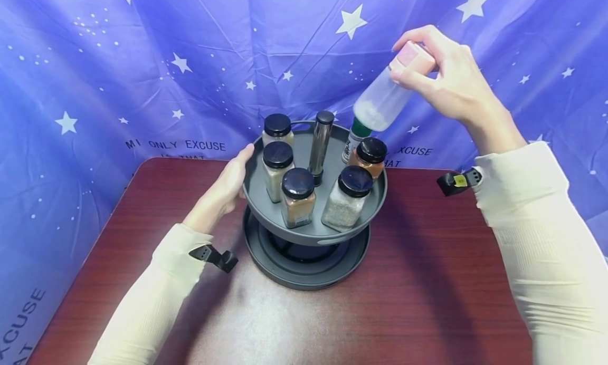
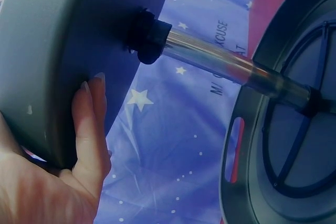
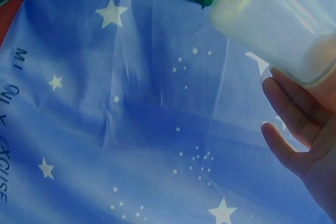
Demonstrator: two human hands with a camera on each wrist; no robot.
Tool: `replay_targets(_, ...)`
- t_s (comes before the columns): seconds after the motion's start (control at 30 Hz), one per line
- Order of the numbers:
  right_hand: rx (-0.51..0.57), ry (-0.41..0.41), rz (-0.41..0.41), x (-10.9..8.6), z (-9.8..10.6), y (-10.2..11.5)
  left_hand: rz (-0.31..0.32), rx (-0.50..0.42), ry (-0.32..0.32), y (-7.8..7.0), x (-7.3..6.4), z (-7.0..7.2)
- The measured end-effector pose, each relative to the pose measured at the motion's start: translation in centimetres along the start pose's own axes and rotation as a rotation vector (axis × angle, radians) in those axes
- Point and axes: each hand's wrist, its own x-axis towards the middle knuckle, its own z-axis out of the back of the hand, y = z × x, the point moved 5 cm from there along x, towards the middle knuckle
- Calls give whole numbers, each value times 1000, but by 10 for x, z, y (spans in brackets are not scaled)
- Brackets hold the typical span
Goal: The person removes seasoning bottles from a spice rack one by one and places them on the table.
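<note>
Above the back right edge of the grey rack, the right hand [image 1: 444, 72] is pinching the pink cap of a frosted bottle [image 1: 380, 104], which is hanging tilted in the air with its white-filled base just over a green-capped bottle [image 1: 355, 138] and touching nothing. Judging by how things lie, the bottle is neither seated nor well apart from the rack, so its move is looking about half done. On the upper tray [image 1: 309, 229], five black-lidded jars are standing around a steel centre post [image 1: 320, 145], while the lower tray [image 1: 304, 272] is showing no jars. The left hand [image 1: 223, 191] is resting with straight fingers against the upper tray's left rim. All of it is sitting on a dark red table [image 1: 427, 301] before a starry blue cloth [image 1: 142, 64]. Only the left wrist view is showing the tray's underside, the post joining the tiers, and the fingertips [image 2: 90, 103] flat on the wall; only the right wrist view is showing the bottle's powder from below.
</note>
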Motion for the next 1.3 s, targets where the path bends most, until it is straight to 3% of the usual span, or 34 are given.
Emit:
replay_targets(0.47, -102, 59, -51, 0, 19, -20, -11, 0, 2, -2, -1, -1)
replay_targets(0.9, -316, 197, -127, 2, 32, -40, -14, -13, -1, -2, -1, -2)
replay_targets(1.3, -391, 298, -165, -2, 37, -59, -1, 14, -8, -2, -2, 0)
